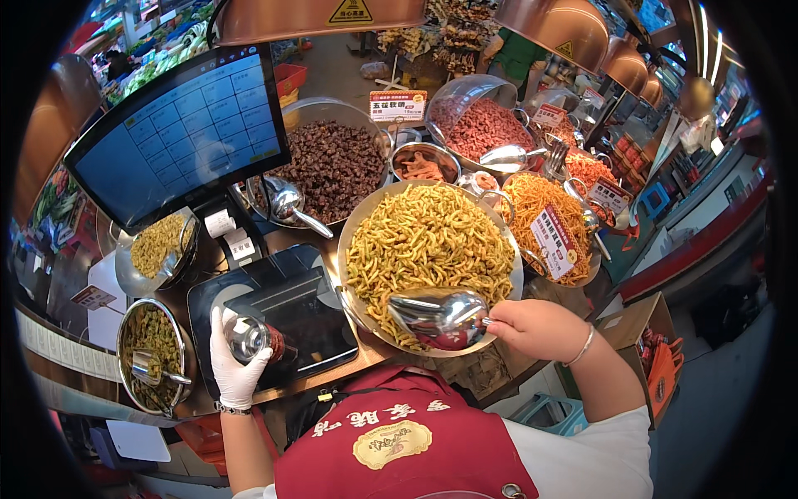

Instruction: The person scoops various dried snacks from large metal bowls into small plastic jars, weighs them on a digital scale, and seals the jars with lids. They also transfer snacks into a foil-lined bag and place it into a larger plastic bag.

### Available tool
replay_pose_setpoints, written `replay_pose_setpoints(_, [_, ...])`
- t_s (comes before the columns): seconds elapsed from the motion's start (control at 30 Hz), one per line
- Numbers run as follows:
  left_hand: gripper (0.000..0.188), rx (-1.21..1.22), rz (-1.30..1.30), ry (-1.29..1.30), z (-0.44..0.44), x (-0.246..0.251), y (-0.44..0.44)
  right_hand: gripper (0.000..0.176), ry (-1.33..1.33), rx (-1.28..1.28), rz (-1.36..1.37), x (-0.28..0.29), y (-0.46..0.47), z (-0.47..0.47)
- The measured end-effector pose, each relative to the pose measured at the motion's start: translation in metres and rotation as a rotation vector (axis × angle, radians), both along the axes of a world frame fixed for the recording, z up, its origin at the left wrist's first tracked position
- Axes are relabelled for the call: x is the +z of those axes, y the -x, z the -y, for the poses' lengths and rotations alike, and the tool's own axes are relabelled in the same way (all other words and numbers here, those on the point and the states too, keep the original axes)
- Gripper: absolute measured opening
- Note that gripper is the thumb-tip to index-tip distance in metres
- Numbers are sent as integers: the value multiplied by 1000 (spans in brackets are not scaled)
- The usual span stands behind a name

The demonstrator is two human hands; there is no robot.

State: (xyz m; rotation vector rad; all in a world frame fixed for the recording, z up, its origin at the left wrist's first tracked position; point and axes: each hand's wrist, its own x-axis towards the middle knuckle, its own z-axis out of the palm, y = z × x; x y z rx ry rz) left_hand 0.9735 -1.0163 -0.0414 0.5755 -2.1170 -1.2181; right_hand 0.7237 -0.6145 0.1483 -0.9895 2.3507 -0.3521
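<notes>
My left hand (235,368), in a white glove, grips a clear plastic jar (245,337) with a printed label, tilted above the black glass-topped scale (321,352). The jar looks empty. In my bare right hand (541,325) is the handle of a shiny metal scoop (446,312). That scoop lies at the near edge of a heap of yellow-green crispy snack strips (430,240). A wide metal bowl (517,284) with loop handles holds the heap. Reflections hide what, if anything, the scoop contains.
A touchscreen (187,137) and receipt printer (219,223) stand behind the scale. Around me are bowls of dark diced food (336,162), orange shreds (542,218) and reddish pieces (489,128). A small pot (121,349) sits left. Copper lamps (318,19) hang overhead; a person (514,53) stands beyond.
</notes>
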Motion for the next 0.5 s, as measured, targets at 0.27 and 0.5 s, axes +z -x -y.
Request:
replay_pose_setpoints(0.27, [113,1,-66,-62,-4,0,11,25,196,-114,133,-77,-22,6])
replay_pose_setpoints(0.5, [113,17,-68,-78,-3,-4,14,29,-18,116,-283,-98,3,-30])
